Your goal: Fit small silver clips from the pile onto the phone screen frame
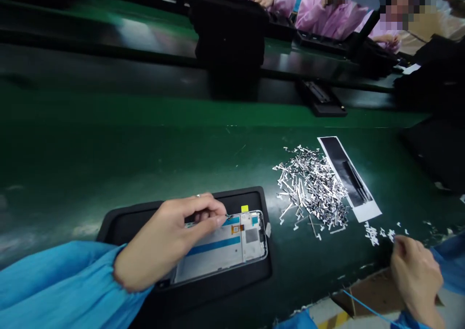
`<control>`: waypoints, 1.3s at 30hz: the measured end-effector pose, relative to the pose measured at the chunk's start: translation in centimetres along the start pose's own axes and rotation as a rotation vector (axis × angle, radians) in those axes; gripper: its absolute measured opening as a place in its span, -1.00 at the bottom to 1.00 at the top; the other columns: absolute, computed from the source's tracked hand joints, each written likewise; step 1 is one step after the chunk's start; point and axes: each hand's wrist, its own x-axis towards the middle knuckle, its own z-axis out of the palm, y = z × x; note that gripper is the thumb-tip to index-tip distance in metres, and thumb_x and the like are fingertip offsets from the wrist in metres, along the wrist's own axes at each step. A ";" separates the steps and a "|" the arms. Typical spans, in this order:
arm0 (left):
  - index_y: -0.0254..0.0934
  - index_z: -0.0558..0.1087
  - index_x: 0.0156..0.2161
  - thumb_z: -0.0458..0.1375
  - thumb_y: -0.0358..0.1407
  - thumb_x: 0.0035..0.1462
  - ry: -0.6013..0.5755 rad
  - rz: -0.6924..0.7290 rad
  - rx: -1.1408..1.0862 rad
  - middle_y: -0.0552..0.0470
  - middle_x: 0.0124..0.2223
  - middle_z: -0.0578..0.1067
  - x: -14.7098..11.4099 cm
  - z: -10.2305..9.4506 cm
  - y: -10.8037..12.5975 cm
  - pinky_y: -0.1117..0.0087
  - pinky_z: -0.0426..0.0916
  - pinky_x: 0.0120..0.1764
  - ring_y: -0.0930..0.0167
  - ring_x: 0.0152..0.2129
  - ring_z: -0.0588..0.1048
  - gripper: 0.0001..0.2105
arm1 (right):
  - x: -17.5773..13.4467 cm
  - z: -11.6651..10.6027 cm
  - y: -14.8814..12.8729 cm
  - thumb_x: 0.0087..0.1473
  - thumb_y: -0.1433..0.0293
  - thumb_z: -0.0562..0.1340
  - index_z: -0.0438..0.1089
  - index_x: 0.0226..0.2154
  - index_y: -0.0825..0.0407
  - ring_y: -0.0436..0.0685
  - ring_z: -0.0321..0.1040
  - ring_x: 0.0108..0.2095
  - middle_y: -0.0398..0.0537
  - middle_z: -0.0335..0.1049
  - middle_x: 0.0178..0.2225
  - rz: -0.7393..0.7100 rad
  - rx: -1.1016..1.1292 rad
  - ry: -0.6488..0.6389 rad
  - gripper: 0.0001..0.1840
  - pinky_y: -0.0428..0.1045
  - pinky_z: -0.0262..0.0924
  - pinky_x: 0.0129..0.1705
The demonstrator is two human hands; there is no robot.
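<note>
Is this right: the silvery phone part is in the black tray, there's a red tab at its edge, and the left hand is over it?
Almost! The tab is yellow, not red, as the head view shows. The silvery phone part is in the black tray, and the left hand is over it.

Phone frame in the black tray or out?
In: the phone frame lies within the black tray, whose surface shows beyond its edges; the left hand hides part of it.
</note>
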 end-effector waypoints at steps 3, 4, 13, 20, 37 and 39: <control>-0.19 0.37 -0.49 -0.02 -0.20 0.05 0.025 0.157 0.141 0.16 -0.51 0.36 0.0 1.0 -0.8 0.47 0.17 -0.49 0.49 -0.58 0.29 -0.80 | -0.4 -1.2 -4.1 0.03 0.40 -0.08 0.30 -0.40 0.15 0.23 0.12 -0.42 0.14 0.25 -0.43 -0.238 0.031 0.074 -0.71 0.09 0.00 -0.43; -0.19 0.36 -0.48 -0.05 -0.23 0.07 0.032 0.194 0.195 0.15 -0.50 0.36 0.1 1.4 -0.9 0.45 0.18 -0.46 0.48 -0.56 0.29 -0.79 | -0.7 -1.7 -6.3 0.05 0.42 -0.06 0.30 -0.37 0.15 0.22 0.15 -0.38 0.13 0.27 -0.38 -0.335 0.079 0.071 -0.74 0.09 0.06 -0.37; -0.28 0.37 -0.48 -0.07 -0.39 0.08 -0.003 0.316 0.387 0.08 -0.48 0.39 1.5 3.5 -0.7 0.35 0.10 -0.43 0.41 -0.50 0.26 -0.79 | -3.7 -3.1 -22.1 0.09 0.42 0.04 0.28 -0.44 0.13 0.10 0.10 -0.43 -0.04 0.22 -0.50 -0.814 0.363 -0.134 -0.83 0.06 0.11 -0.30; -0.30 0.38 -0.47 -0.05 -0.42 0.09 0.023 0.375 0.463 0.07 -0.48 0.39 1.7 3.8 -0.9 0.35 0.06 -0.45 0.41 -0.51 0.26 -0.81 | -3.3 -3.0 -22.1 0.08 0.49 0.02 0.18 -0.63 0.09 0.07 0.03 -0.50 -0.06 0.15 -0.59 -0.810 0.398 -0.179 -0.71 0.03 0.04 -0.41; -0.30 0.35 -0.52 -0.12 -0.45 0.08 0.037 0.565 0.688 0.04 -0.50 0.36 2.5 3.3 -0.5 0.34 0.08 -0.46 0.41 -0.55 0.22 -0.75 | -4.6 -3.7 -21.9 -0.01 0.54 0.04 0.27 -0.16 0.25 0.25 0.14 -0.22 0.12 0.21 -0.02 -1.136 0.380 -0.210 -0.69 0.15 0.05 -0.13; -0.31 0.35 -0.52 -0.12 -0.45 0.08 0.034 0.574 0.681 0.03 -0.51 0.35 2.6 3.3 -0.5 0.33 0.09 -0.47 0.40 -0.54 0.23 -0.75 | -4.6 -3.7 -22.0 -0.01 0.54 0.04 0.28 -0.16 0.25 0.26 0.13 -0.20 0.12 0.22 -0.03 -1.140 0.366 -0.193 -0.69 0.16 0.04 -0.12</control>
